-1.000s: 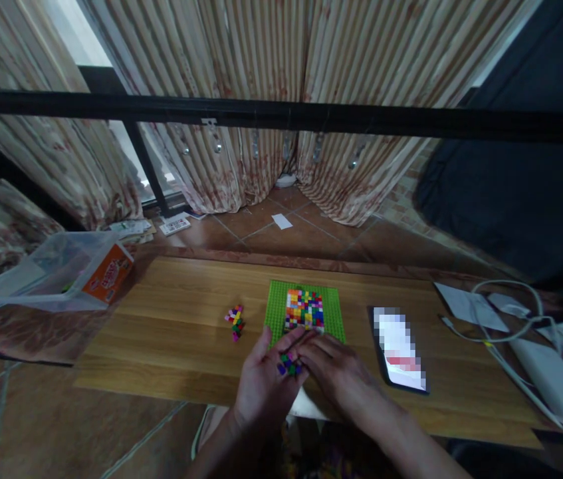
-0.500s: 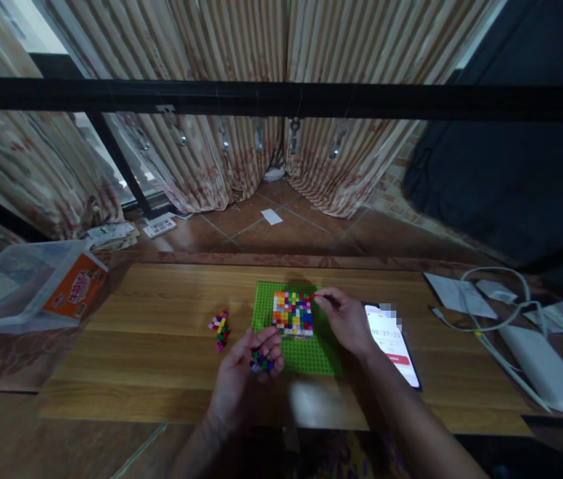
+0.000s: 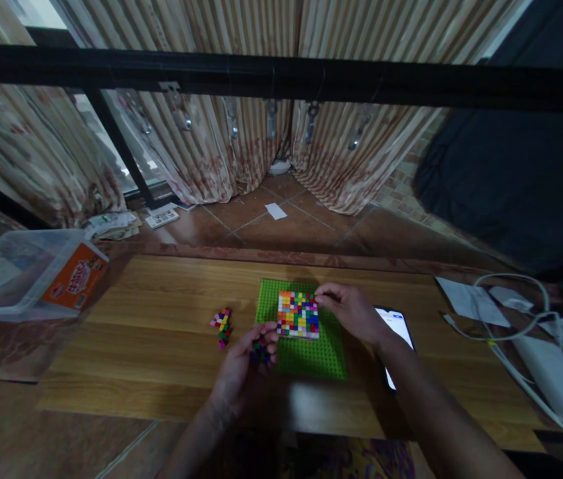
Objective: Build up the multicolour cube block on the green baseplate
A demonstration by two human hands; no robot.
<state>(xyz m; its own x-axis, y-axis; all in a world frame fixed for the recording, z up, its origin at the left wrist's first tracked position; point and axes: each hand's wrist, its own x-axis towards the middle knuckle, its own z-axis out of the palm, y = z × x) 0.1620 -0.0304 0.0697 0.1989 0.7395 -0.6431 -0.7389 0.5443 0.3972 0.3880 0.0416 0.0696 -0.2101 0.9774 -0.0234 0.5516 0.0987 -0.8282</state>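
A square block of multicoloured toy bricks sits on a green studded baseplate. Cupped in my left hand, at the block's lower left, are several small dark-coloured bricks; its fingertips reach the block's left edge. At the upper right corner of the block, my right hand has thumb and index finger pinched together on a small brick, mostly hidden by the fingertips. Left of the baseplate lies a loose pile of coloured bricks on the wooden table.
A phone lies partly under my right forearm. Farther right are a white cable, paper and a white device. A clear plastic bin stands left of the wooden table. A dark rail crosses ahead.
My left hand's fingers have curled more over its bricks. The right fingertips have come onto the block's upper right corner with the red brick. The camera view has shifted slightly.
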